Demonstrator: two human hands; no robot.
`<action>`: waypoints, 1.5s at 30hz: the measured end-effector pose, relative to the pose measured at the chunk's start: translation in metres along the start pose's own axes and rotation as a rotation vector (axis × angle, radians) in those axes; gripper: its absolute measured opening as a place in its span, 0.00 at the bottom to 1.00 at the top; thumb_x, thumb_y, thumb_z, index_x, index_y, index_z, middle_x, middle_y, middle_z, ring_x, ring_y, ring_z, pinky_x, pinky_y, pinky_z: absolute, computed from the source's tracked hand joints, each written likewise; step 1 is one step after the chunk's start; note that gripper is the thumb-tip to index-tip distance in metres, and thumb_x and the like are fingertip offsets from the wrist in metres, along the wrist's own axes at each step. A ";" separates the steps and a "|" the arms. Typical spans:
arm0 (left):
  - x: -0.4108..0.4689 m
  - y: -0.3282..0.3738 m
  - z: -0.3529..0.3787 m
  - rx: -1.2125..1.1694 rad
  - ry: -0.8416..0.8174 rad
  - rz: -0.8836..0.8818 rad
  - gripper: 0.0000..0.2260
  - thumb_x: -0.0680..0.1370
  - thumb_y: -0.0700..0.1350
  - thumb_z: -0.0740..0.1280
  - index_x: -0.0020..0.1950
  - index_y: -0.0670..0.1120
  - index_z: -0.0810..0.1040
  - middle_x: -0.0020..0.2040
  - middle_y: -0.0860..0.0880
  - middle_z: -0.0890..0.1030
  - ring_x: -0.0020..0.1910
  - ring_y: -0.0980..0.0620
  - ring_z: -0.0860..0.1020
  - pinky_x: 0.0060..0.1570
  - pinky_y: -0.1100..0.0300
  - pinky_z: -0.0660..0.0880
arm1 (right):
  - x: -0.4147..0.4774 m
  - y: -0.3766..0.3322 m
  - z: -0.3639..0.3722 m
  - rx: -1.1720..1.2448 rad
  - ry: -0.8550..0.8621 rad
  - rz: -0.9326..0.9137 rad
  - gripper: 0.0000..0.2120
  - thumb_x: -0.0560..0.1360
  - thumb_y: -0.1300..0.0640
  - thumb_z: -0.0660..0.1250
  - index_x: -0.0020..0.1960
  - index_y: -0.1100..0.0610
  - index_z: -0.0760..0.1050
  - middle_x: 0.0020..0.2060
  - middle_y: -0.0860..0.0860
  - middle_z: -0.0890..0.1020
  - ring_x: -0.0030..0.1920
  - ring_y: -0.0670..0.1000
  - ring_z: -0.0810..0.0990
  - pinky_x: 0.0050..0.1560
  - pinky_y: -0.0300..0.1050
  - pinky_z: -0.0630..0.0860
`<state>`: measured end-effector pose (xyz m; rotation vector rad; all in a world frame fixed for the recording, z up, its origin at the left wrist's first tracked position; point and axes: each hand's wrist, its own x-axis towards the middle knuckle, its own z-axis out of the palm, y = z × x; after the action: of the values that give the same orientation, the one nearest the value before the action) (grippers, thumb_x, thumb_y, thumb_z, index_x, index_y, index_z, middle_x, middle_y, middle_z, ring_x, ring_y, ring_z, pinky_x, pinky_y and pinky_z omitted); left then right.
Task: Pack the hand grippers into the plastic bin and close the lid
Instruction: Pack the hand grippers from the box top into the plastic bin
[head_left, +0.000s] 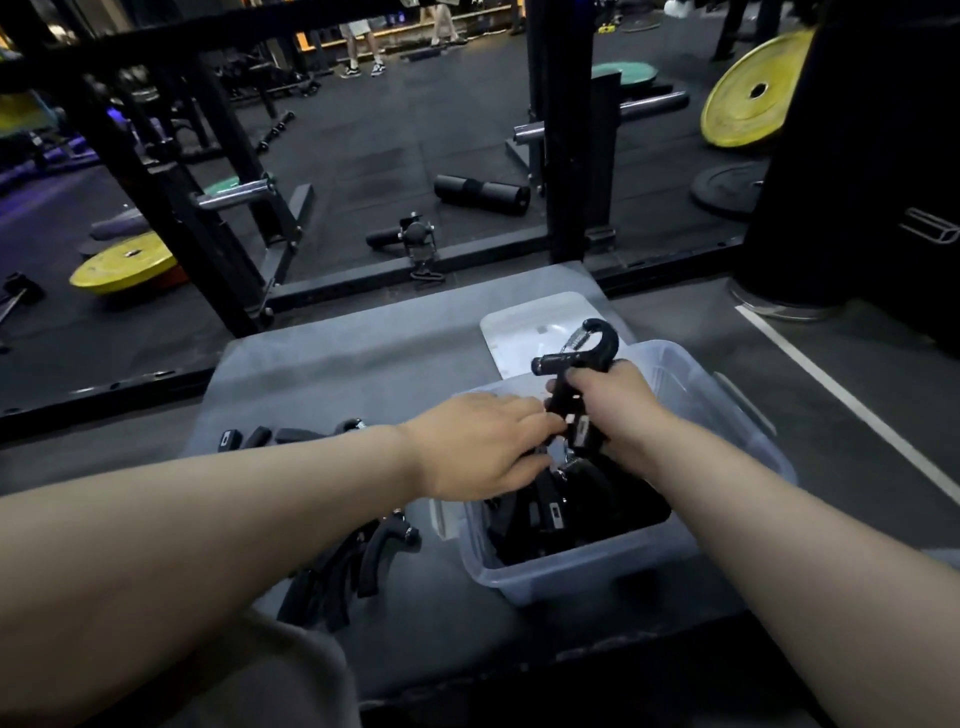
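The right hand (608, 410) clamps one gripper (597, 343) above the one bin (597, 566); the left hand (478, 447) touches it from 9 o'clock with straight fingers. One lid (524, 332) lies at the bin's 12 o'clock, loose grippers (374, 561) at 8, count unclear.

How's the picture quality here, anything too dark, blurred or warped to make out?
Head view: dim light merges the black hand grippers inside the clear plastic bin into one dark mass; the black hook-topped gripper gripped by the right hand reads clearly; the translucent lid catches glare; the wide lens bends the black rack posts.
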<state>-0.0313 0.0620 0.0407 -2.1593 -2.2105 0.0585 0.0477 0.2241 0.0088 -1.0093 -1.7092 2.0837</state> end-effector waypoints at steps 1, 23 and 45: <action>0.000 -0.004 0.003 0.037 -0.025 0.004 0.21 0.80 0.53 0.54 0.68 0.45 0.72 0.55 0.46 0.79 0.52 0.43 0.78 0.53 0.52 0.75 | 0.003 -0.004 -0.013 -0.073 -0.004 0.000 0.10 0.76 0.63 0.62 0.52 0.67 0.79 0.46 0.63 0.85 0.42 0.59 0.84 0.47 0.58 0.81; -0.002 -0.052 0.041 0.034 -0.271 -0.178 0.26 0.80 0.44 0.58 0.78 0.46 0.60 0.80 0.48 0.55 0.78 0.48 0.57 0.74 0.55 0.53 | 0.035 0.042 -0.063 -0.939 -0.127 -0.002 0.07 0.72 0.56 0.68 0.50 0.53 0.81 0.47 0.50 0.84 0.49 0.53 0.83 0.54 0.49 0.79; -0.004 -0.051 0.044 -0.036 -0.299 -0.261 0.29 0.79 0.43 0.57 0.80 0.48 0.54 0.81 0.50 0.44 0.80 0.50 0.45 0.77 0.50 0.50 | 0.026 0.050 -0.049 -1.163 -0.311 0.085 0.15 0.77 0.43 0.61 0.58 0.52 0.71 0.54 0.54 0.80 0.56 0.56 0.78 0.60 0.47 0.72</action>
<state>-0.0850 0.0569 0.0000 -1.9674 -2.6554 0.3545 0.0716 0.2630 -0.0503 -0.9985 -3.1842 1.1725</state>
